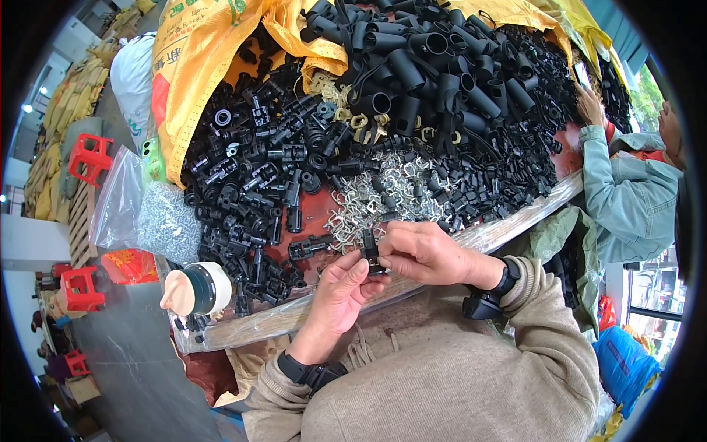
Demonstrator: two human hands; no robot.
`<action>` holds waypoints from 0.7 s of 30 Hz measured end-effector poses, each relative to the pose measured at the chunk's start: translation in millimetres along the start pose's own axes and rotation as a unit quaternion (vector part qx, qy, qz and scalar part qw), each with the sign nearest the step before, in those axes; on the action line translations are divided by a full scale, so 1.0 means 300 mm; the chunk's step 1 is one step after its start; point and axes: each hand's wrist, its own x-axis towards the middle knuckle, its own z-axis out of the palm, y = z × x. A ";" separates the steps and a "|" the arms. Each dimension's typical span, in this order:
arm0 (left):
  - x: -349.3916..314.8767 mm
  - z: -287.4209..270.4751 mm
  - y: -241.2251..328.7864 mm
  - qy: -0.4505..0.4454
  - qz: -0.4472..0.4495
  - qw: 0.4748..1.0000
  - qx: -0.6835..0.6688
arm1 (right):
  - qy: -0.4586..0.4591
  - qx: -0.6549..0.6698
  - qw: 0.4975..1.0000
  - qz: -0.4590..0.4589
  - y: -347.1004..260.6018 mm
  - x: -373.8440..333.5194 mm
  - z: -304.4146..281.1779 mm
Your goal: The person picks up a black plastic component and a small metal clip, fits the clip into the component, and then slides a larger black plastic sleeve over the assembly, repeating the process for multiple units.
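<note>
Both hands meet over the table's front edge around a small black plastic part (369,245). My left hand (341,289) is closed, its thumb and fingers pinching the part from below and the left. My right hand (420,252) grips the upper right of the same part with bent fingers, partly hiding it. Just beyond the hands lies a pile of small silvery metal clips (364,197). Left of them is a heap of black plastic fittings (258,177), and farther back a heap of black tubes (434,66).
A cream-and-dark-green tub (213,286) stands at the table's left corner, near a clear bag of screws (168,221). Yellow woven sacks (202,55) line the back. At the right, a co-worker's sleeved arm (615,199) reaches in. Red stools (82,289) stand on the left floor.
</note>
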 end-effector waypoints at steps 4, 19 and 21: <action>0.000 0.002 0.004 0.002 -0.005 1.000 0.001 | -0.024 0.093 0.992 0.084 0.028 -0.011 -0.003; 0.003 0.001 0.008 -0.013 -0.015 1.000 0.013 | -0.033 0.272 0.947 0.168 0.060 -0.029 0.015; 0.003 0.004 0.008 -0.013 -0.016 1.000 0.013 | -0.031 0.310 0.933 0.178 0.059 -0.032 0.015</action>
